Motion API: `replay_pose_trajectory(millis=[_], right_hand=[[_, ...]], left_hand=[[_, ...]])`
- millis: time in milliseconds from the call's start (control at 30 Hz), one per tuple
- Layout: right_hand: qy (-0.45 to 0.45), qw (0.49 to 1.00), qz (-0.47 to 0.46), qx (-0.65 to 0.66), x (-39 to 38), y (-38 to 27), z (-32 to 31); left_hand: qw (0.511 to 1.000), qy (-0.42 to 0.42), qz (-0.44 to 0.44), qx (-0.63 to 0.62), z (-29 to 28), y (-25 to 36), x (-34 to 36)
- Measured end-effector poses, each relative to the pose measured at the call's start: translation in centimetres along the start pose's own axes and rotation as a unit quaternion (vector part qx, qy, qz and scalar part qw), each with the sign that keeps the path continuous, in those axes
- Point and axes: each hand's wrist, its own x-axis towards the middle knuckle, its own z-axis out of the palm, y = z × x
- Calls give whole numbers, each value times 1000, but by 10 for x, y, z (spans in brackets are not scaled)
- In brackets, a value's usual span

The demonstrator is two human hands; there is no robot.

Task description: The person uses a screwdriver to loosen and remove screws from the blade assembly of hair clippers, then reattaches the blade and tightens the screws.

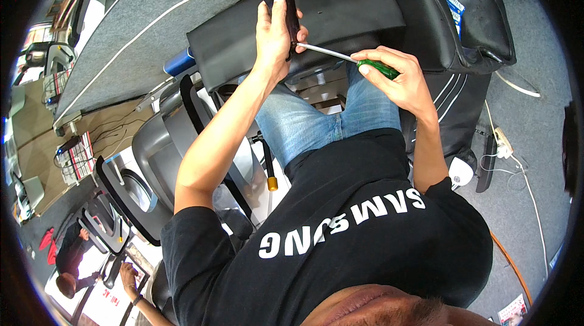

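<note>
My left hand (272, 43) is wrapped round a dark hair clipper (286, 6), its metal blade end pointing up and away from me. In my right hand (403, 83) is a screwdriver (328, 52) with a green handle, gripped between thumb and fingers. The screwdriver's shaft runs left to the clipper's lower end, beside my left fingers. Its tip appears to touch the clipper there, but the exact contact point is too small to make out. Both hands are above a black padded seat (347, 6) in front of my knees.
A blue box (178, 62) lies at the seat's left end. White cables (528, 192) and a power plug (502, 146) are on the grey floor at right. Grey office chairs (159, 149) stand at left. Another person (72, 259) and another person's forearm (149, 311) are at lower left.
</note>
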Motion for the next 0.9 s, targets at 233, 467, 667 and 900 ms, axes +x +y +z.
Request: replay_pose_trajectory(millis=[233, 467, 667, 900], right_hand=[[2, 1000, -6, -4, 2, 1, -2], [-12, 1000, 0, -4, 3, 1, -2], [-10, 1000, 0, -10, 3, 2, -2], [-3, 1000, -3, -8, 3, 6, 1]], left_hand=[[1000, -1, -6, -2, 1, 0, -1], [1000, 4, -12, 2, 0, -2, 0], [1000, -5, -8, 0, 0, -2, -1], [1000, -5, -9, -6, -1, -3, 0]])
